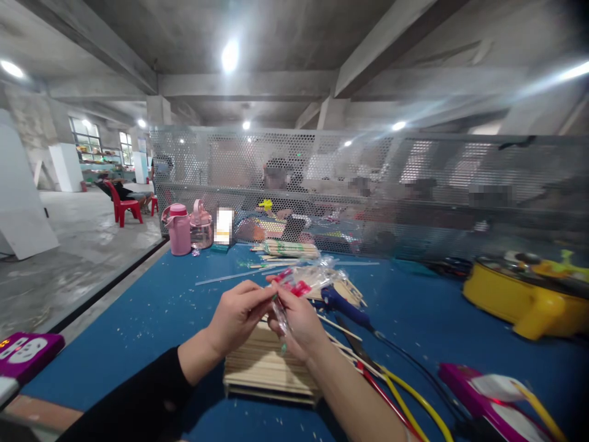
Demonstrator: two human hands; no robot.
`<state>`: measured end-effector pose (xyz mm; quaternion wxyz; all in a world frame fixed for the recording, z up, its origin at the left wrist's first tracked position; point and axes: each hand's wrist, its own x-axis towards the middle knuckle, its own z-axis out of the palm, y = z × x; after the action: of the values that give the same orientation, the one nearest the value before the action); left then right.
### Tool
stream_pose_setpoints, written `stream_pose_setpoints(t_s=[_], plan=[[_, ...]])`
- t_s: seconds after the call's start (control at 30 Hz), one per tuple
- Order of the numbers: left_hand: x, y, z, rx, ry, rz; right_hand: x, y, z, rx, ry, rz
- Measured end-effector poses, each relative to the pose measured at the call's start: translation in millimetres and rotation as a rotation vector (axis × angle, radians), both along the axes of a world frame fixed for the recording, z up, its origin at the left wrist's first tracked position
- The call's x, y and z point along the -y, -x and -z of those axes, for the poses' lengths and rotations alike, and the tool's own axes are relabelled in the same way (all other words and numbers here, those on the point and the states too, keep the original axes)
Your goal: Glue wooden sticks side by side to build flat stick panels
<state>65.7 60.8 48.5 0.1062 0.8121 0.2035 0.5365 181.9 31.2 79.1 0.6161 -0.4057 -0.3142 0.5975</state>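
While one stick stack (264, 371) lies below, two nearly closed hands (237, 312) (301, 325) pinch clear plastic (280, 314).

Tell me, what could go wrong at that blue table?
The clear plastic might slip, since only the person's fingers hold it. The right forearm could knock the loose sticks beside it. And the cord might get snagged, perhaps dragging the blue tool it's joined to.
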Motion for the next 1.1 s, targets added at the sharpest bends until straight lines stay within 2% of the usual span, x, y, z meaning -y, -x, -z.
stream_pose_setpoints(t_s=[0.07,0.17,0.23,0.37,0.5,0.6,0.77,0.83,0.97,1.1], plan=[[-1,2,1.1,-0.022,-0.115,-0.038,0,-2,0.4,0.027,0.056,-0.050],[-6,7,-1.0,-0.003,-0.201,-0.197,0,-4,2.0,0.172,0.041,-0.160],[-10,11,-3.7,0.024,-0.199,-0.294,1,-5,2.9,0.292,-0.045,-0.194],[-15,15,-7.9,0.024,-0.074,-0.370,4,-7,0.5,0.359,-0.217,-0.118],[-12,13,-9.2,0.084,0.093,-0.309,8,-16,-6.2,0.236,-0.364,-0.191],[-8,11,-8.5,0.134,0.099,-0.230,7,-23,-8.2,0.107,-0.388,-0.226],[-4,9,-4.2,0.086,0.023,-0.079,-2,-25,-3.0,0.162,-0.415,-0.006],[-1,8,-3.2,0.050,0.033,-0.007,-5,-24,-0.8,0.138,-0.400,0.022],[5,7,-4.0,0.040,0.064,0.099,-6,-20,1.4,0.059,-0.337,-0.065],[7,8,-5.9,0.167,0.050,0.092,-6,-18,4.0,-0.136,-0.209,-0.222]])
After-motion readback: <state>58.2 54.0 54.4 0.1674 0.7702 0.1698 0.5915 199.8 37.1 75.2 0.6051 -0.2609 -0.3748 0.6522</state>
